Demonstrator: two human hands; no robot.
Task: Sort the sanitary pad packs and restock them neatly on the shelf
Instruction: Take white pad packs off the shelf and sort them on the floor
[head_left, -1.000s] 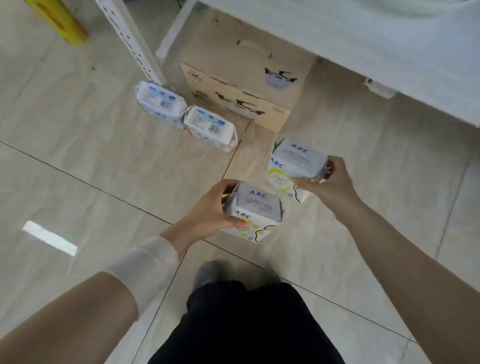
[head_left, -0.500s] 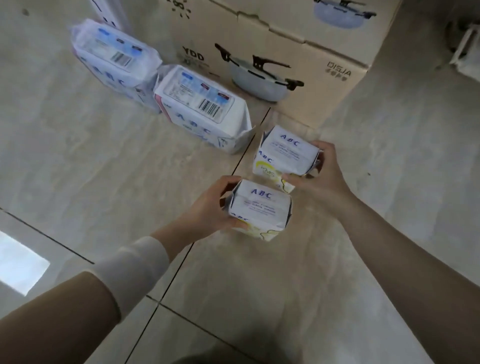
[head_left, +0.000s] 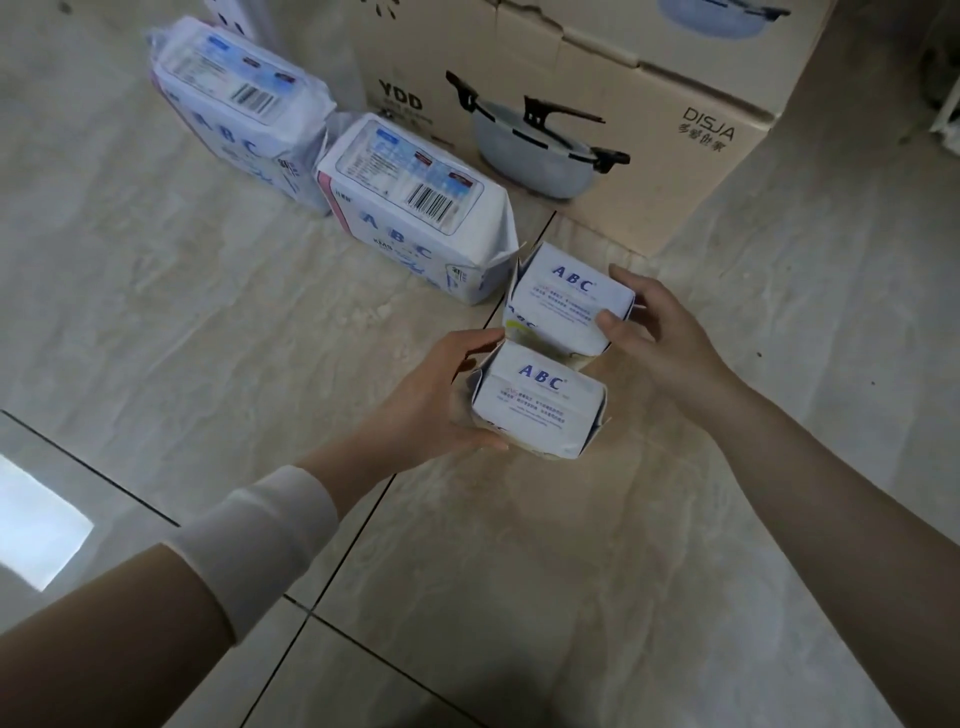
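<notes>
Grip first: clasped the near small pack by its left end in the left hand, pinched the far small pack by its right end in the right hand, both low over the floor, seemingly touching, just right of the nearer large pack. Called, on this showing, for labels up and edges squared in one row by the cardboard box, with light pressure to spare the soft wrappers.

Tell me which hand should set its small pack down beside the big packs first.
Likely right. The right hand grips the far small pack, close beside the nearer big pack; the left hand grips the near small pack, blocked behind it.
</notes>
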